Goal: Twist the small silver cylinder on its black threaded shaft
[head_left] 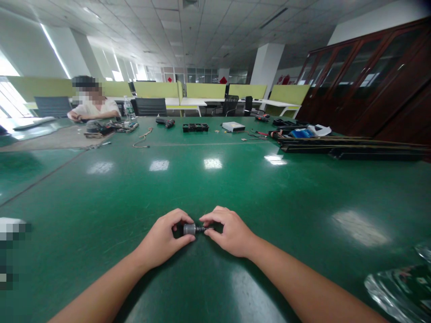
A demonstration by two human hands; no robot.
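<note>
Just above the green tabletop, or resting on it, is a grey metal cylinder with a thin dark stepped shaft; it lies sideways with the shaft pointing right. My left hand has thumb and fingers curled round the wide cylinder end. From the other side, my right hand closes thumb and fingers about the shaft's tip. The right fingers partly hide that tip, so its exact contact cannot be made out. The exact kind of part is not plain.
Across the green table lie a power drill, a black tray-like part, a white box and a cord. Long dark strips lie at right. Clear plastic packaging sits near right. A person sits far left.
</note>
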